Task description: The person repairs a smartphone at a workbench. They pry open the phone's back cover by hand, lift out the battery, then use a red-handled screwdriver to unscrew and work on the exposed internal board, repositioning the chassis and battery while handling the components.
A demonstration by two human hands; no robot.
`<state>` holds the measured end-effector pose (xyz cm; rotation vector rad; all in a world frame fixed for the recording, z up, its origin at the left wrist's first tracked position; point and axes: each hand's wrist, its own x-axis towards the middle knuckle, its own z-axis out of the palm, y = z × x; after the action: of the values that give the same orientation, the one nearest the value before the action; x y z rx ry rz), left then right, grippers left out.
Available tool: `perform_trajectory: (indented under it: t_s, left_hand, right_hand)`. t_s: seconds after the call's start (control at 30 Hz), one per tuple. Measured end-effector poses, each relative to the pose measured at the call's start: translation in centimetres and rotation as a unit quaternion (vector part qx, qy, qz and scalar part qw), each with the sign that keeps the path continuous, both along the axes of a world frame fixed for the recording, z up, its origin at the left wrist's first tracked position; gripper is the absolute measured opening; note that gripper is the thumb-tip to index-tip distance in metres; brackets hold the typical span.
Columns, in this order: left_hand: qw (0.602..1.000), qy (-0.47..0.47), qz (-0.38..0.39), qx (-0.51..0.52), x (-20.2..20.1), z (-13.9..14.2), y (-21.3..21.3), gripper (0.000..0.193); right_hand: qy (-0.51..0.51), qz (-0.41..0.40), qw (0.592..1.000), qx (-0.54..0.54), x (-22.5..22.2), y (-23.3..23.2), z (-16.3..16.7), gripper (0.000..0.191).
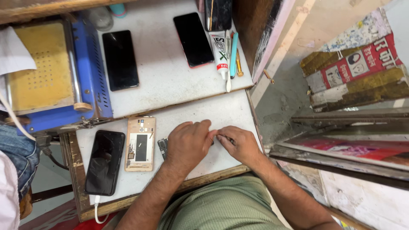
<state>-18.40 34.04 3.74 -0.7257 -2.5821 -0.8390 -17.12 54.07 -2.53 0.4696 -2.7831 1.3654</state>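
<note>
The left hand (187, 142) lies palm down on the table (221, 113), fingers curled and pressed together. Its fingertips meet those of the right hand (240, 144) over a small dark part (225, 138), of which only a sliver shows between the two hands. The right hand is likewise curled, thumb and forefinger pinching at that part. Whether the left hand also grips the part cannot be told. Both hands work near the right edge of the table, close to its front edge.

A dark component (162, 148) lies on the table, touching the left hand at its left side. Just beyond it lies an opened gold phone (140, 144), back cover off, internals facing up. Left of that, near the left edge, lies a black phone (105, 162), screen up, with a white cable (97, 211) running from its lower end over the front edge.

On the raised rear table surface lie a second black phone (120, 59) and a red-edged phone (193, 39). A glue tube (220, 54) and hand tools (234, 55) lie at its right edge. A blue machine (91, 70) with a yellow plate stands at the left rear corner.
</note>
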Motion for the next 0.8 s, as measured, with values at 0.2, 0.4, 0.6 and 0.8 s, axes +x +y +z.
perform_trajectory:
  t_s: [0.2, 0.4, 0.6, 0.8]
  left_hand:
    - [0.998, -0.013, 0.018, 0.060, 0.2, -0.7, -0.2, 0.029]
    - [0.992, -0.051, 0.047, 0.100, 0.3, -1.3, -0.3, 0.027]
    - [0.995, -0.065, 0.031, 0.066, 1.0, -2.1, -1.2, 0.030]
    - [0.998, -0.036, 0.030, 0.043, 1.3, -2.8, -1.0, 0.030]
  right_hand:
    - [0.036, 0.023, 0.998, -0.055, 0.0, 0.1, -0.5, 0.017]
    - [-0.040, -0.011, 0.999, -0.018, -0.3, 0.3, -1.0, 0.016]
    - [-0.019, -0.017, 0.999, -0.026, -0.4, 0.4, -1.0, 0.015]
    - [-0.021, -0.019, 0.999, -0.018, -0.6, 0.5, -0.3, 0.014]
